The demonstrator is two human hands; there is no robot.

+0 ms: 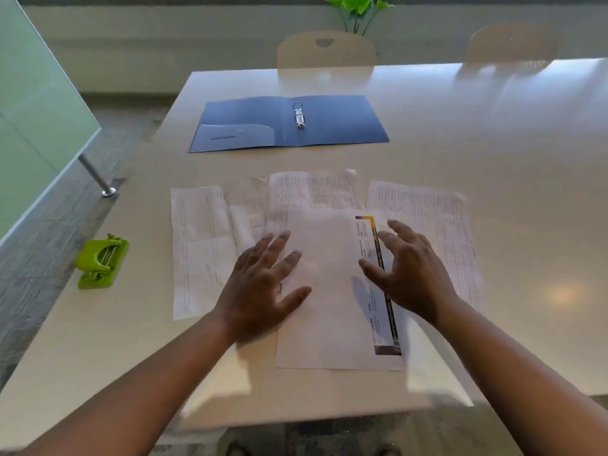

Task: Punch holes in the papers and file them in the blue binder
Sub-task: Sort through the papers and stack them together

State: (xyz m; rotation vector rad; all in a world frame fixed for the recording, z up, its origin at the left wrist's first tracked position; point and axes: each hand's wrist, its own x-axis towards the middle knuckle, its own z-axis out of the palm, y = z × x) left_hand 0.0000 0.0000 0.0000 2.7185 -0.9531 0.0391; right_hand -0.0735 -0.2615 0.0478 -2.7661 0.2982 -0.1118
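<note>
In the head view, the papers (325, 258) lie fanned across the near half of the table (493, 133), overlapping; the top sheet (329, 307) is blank side up with a coloured strip at its right edge. The left hand (260, 291) is spread flat, fingers splayed, on or just over that sheet's left edge; the right hand (411, 268) hovers open above the strip, fingers loosely curved. Neither has hold of anything. The sheets look light, limp and slippery on the glossy top, so they should be swept together from the outer edges and squared, then lifted as a stack by one long side. The binder (289, 123) lies open well beyond, rings (298, 115) apparently closed. The green punch (102, 263) sits apart at the left table edge. Blur hides the print, the sheet count is unclear under the overlaps, and whether the left palm presses down cannot be told.
</note>
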